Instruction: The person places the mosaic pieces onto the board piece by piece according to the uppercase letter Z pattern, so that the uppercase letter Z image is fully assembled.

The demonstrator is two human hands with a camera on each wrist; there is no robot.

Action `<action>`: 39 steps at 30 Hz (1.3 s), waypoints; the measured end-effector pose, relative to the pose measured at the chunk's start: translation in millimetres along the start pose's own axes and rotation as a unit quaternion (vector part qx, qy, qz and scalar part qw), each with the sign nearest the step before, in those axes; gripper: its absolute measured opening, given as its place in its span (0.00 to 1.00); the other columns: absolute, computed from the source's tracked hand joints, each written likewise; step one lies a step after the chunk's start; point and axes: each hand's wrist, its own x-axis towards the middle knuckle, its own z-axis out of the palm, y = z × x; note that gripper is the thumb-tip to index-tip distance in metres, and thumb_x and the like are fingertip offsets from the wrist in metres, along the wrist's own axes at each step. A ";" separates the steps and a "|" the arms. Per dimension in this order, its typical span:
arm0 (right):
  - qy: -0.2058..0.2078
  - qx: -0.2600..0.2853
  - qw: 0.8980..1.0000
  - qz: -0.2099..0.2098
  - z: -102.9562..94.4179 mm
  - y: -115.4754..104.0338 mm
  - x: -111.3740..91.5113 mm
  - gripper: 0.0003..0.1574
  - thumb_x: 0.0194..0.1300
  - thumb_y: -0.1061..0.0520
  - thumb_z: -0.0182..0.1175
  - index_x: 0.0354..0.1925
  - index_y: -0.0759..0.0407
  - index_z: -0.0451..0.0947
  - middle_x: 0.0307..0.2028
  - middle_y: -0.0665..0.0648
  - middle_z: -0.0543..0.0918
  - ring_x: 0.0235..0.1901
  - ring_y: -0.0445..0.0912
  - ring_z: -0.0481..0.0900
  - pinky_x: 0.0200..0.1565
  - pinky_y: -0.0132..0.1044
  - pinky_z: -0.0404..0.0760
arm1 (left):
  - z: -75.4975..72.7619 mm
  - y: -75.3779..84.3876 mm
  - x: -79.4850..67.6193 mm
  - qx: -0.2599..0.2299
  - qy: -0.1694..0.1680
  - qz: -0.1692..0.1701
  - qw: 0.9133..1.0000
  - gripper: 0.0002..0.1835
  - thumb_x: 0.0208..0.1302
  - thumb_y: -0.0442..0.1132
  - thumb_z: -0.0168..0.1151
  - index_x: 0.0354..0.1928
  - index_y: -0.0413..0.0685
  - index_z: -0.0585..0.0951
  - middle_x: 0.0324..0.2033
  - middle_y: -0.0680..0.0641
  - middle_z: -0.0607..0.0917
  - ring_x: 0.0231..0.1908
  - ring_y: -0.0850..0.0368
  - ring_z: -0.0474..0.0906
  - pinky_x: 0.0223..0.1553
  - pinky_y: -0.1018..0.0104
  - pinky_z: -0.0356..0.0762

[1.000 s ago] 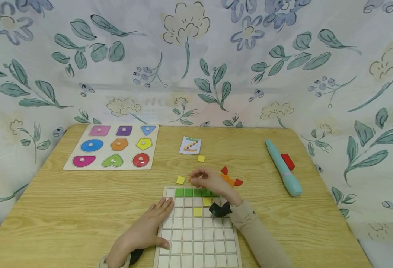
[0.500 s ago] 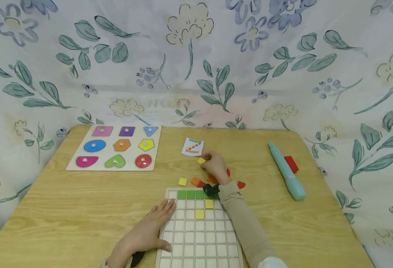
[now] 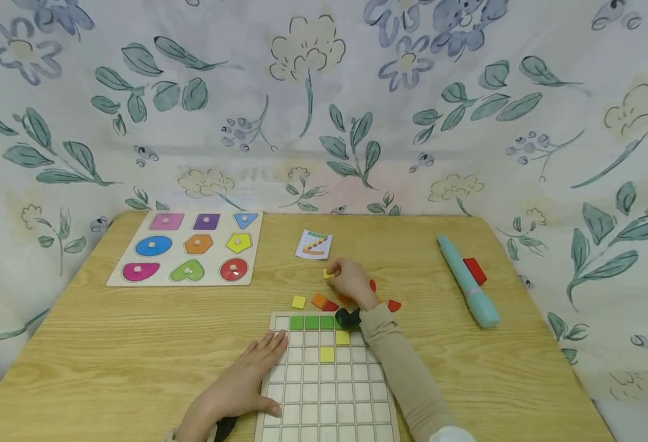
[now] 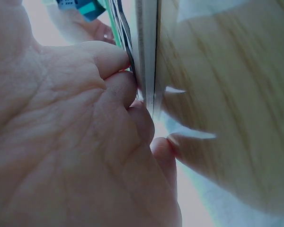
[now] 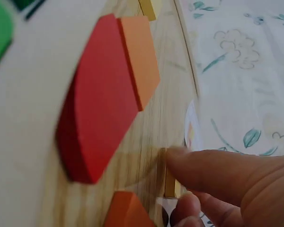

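Observation:
Thumb and fingertips of my right hand [image 3: 351,283] pinch a yellow square tile [image 3: 326,274] below the pattern card [image 3: 315,244]; the right wrist view shows the tile edge-on between them. My left hand [image 3: 241,380] lies with fingers extended along the left edge of the white grid board [image 3: 329,393], thumb on its cells. Green tiles [image 3: 312,322] fill part of the board's top row, partly hidden by the right wrist. Below them sit two yellow tiles, one [image 3: 342,337] diagonally above the other [image 3: 327,354].
Beyond the board lie a loose yellow tile [image 3: 298,302], an orange tile [image 3: 319,300] and red pieces [image 3: 394,306], some behind the right hand. A shape puzzle [image 3: 177,259] is at back left. On the right, a teal pen-like tool [image 3: 470,285] lies beside a red block [image 3: 475,270].
From over the loose pieces by the board, my right hand has reached out to the yellow tile near the card, pinched it and drawn it slightly nearer. The left hand stays on the board.

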 end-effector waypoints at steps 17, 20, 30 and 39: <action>-0.057 0.140 0.988 0.000 5.6 -7.9 -18.3 0.12 0.61 0.61 0.65 0.43 0.62 0.77 0.37 0.57 0.80 0.31 0.44 0.75 0.32 0.31 0.75 | 2.0 -0.8 -1.5 0.004 -0.007 -0.003 1.000 0.64 0.38 0.63 0.73 0.75 0.42 0.53 0.77 0.43 0.49 0.76 0.42 0.41 0.73 0.38 0.43; -0.129 0.268 0.955 0.014 7.4 -16.0 -31.9 0.14 0.67 0.60 0.60 0.49 0.64 0.75 0.36 0.53 0.79 0.27 0.40 0.74 0.29 0.27 0.76 | 1.7 -1.0 -0.8 0.005 -0.009 -0.003 1.000 0.64 0.39 0.63 0.73 0.75 0.42 0.52 0.77 0.43 0.49 0.76 0.42 0.41 0.73 0.38 0.44; -0.211 0.201 0.955 -0.056 20.1 -11.9 -96.1 0.06 0.65 0.62 0.61 0.39 0.64 0.78 0.27 0.50 0.80 0.23 0.37 0.77 0.26 0.26 0.77 | -1.1 1.0 4.2 0.014 -0.002 0.010 1.000 0.63 0.40 0.62 0.73 0.75 0.40 0.53 0.76 0.42 0.50 0.76 0.41 0.41 0.73 0.38 0.44; -0.141 0.034 0.980 -0.139 29.4 -7.7 -140.4 0.04 0.58 0.60 0.68 0.30 0.54 0.81 0.25 0.45 0.78 0.23 0.31 0.69 0.27 0.23 0.71 | -0.7 1.1 2.4 0.018 0.003 0.013 1.000 0.63 0.39 0.61 0.74 0.74 0.39 0.54 0.76 0.40 0.51 0.75 0.39 0.43 0.72 0.37 0.46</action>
